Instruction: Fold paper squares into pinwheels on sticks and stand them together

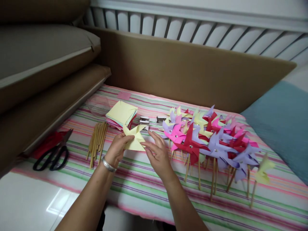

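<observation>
A pale yellow paper pinwheel [133, 146], without a stick, is held between my two hands, its corners folded toward the middle. My left hand [117, 146] is closed on its left side, the thumb lying on top. At its right corner, the thumb and forefinger of my right hand [157, 152] pinch the paper, the other fingers held apart. Just beyond lies a stack of coloured paper squares [122, 112], yellow on top. Left of my left hand is a bundle of thin wooden sticks [97, 139].
Many finished pinwheels on sticks [215, 147] crowd the right side. Small metal-and-white pieces [144, 119] lie behind my hands. Black-handled scissors [54, 157] rest on red paper [39, 146] at left. A striped cloth [144, 192] covers the surface, before a brown panel [168, 70].
</observation>
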### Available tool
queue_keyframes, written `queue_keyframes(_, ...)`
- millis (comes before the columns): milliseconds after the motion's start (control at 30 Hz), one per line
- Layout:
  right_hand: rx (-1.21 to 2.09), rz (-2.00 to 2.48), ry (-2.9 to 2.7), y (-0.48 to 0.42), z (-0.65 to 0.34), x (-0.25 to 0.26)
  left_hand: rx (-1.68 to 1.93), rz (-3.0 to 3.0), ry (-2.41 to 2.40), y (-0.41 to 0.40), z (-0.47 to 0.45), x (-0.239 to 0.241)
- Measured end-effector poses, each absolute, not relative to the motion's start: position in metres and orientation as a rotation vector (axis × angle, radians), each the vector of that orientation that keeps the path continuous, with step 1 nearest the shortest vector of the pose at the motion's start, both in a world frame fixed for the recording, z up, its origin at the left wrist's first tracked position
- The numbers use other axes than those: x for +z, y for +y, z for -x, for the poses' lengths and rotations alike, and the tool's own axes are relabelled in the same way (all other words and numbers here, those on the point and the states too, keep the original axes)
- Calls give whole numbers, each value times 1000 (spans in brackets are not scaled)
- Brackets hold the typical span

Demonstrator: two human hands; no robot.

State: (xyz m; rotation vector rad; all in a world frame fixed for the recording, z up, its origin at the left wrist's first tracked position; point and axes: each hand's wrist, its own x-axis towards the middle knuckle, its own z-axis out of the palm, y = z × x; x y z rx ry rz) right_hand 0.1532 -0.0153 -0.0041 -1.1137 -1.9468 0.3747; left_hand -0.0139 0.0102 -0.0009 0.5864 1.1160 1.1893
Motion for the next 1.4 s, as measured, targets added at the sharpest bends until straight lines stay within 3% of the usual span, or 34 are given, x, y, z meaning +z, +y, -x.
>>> queue_keyframes(733, 612, 1183, -1843, -15, -153, 0, 1058, -687, 1031, 5, 3, -2)
queue_keyframes(1400, 491, 1526, -1721, -12, -151, 0, 1005, -690, 1033, 0, -10, -4)
